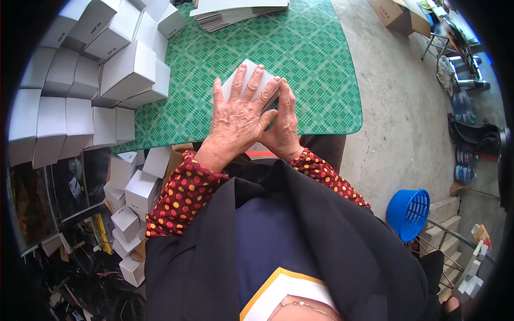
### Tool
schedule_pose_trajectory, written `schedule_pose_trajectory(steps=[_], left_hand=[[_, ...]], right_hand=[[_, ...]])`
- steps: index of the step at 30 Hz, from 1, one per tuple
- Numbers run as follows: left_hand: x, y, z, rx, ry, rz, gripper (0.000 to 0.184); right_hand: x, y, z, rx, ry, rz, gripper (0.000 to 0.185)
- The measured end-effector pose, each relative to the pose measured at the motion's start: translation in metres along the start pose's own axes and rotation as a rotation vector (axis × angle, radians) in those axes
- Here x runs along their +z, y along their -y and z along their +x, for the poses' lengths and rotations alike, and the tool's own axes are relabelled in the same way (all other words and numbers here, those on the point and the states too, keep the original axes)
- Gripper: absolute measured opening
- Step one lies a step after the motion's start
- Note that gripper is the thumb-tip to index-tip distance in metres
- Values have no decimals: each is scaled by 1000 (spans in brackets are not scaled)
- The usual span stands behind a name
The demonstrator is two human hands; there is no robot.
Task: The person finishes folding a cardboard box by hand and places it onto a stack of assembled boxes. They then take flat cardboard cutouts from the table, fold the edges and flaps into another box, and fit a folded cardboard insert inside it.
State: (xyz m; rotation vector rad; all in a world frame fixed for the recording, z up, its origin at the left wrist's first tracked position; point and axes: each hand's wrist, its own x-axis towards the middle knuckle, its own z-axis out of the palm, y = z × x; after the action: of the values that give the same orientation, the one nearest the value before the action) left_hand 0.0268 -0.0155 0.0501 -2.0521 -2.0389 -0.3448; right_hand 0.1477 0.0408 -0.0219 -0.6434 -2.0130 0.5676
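Observation:
A small white box (236, 81) lies on the green checked tabletop near its front edge, mostly hidden under my hands. My left hand (238, 115) rests flat across its top with the fingers spread. On the right side of the box is my right hand (284, 117), its fingers stretched up along that side and close to my left fingertips. Whether the right fingers grip anything is hard to see, but they are straight.
White boxes (128, 69) are stacked on the table's left, and more boxes (140, 192) are piled below. Flat white cardboard sheets (238, 13) lie at the far edge of the table (326, 69). A blue basket (408, 214) stands at the lower right.

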Motion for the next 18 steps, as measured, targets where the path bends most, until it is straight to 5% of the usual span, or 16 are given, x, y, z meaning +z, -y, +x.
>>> schedule_pose_trajectory(steps=[11, 18], left_hand=[[11, 1, -45, -209, -442, -402, 90], [31, 6, -61, -383, -392, -728, 93]], right_hand=[[-1, 3, -1, 81, 43, 76, 124], [0, 6, -1, 12, 65, 6, 124]])
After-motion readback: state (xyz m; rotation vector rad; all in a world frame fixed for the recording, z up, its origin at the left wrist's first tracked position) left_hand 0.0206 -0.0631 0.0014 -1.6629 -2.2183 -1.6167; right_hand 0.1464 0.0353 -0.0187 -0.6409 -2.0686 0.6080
